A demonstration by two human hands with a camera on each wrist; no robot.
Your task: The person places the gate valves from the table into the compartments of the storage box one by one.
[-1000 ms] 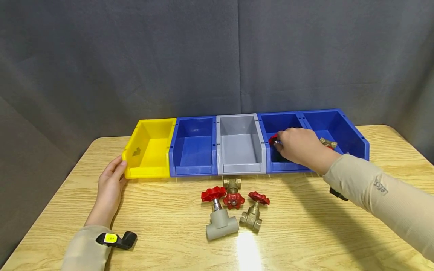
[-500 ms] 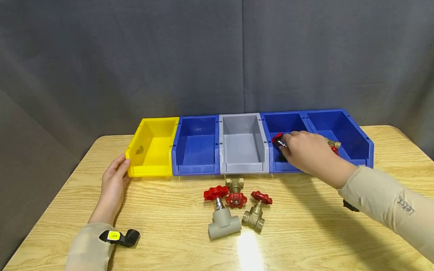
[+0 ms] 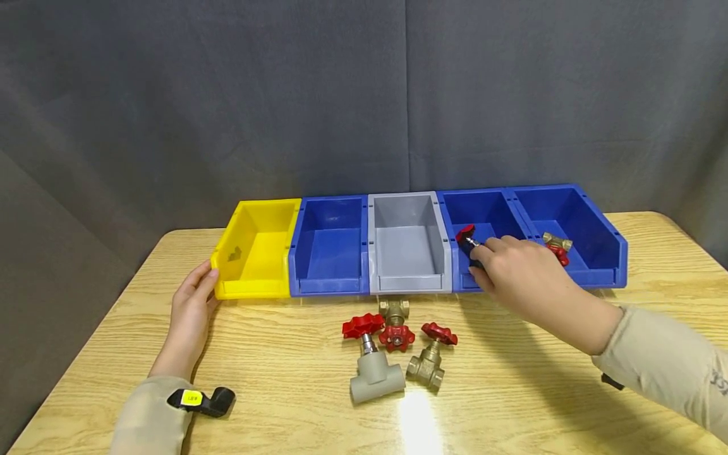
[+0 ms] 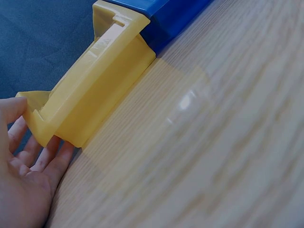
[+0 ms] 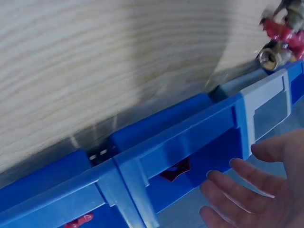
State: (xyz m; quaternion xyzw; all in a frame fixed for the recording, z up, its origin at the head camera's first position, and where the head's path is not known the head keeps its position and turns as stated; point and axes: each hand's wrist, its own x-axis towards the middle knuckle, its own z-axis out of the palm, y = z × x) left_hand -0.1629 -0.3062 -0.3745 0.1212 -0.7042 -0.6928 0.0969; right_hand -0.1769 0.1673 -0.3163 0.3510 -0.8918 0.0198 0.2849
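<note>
My left hand [image 3: 192, 309] holds the near left corner of the yellow bin [image 3: 250, 289], thumb at the front and fingers along the side. In the left wrist view, the thumb lies over the yellow bin's [image 4: 95, 80] edge. My right hand [image 3: 520, 275] is over the front of the blue bin [image 3: 466, 281] right of the grey one. Inside that bin leans a valve with a red handwheel [image 3: 466, 232] and chrome stem; its lower part is dark and partly hidden by the hand. The right wrist view shows the right hand [image 5: 256, 190] with fingers spread, apart from the red handwheel [image 5: 176, 170].
A second blue bin [image 3: 330, 287] and a grey bin [image 3: 409, 282] stand in the row. The rightmost blue bin [image 3: 603, 278] holds a brass valve [image 3: 557, 243]. In front lie a grey plastic valve [image 3: 375, 377] and two brass valves [image 3: 425, 368] [image 3: 396, 309] with red handwheels.
My right hand has let go of the valve in the blue bin and drawn back toward the near right, uncovering more of both valves there. The left hand keeps its hold.
</note>
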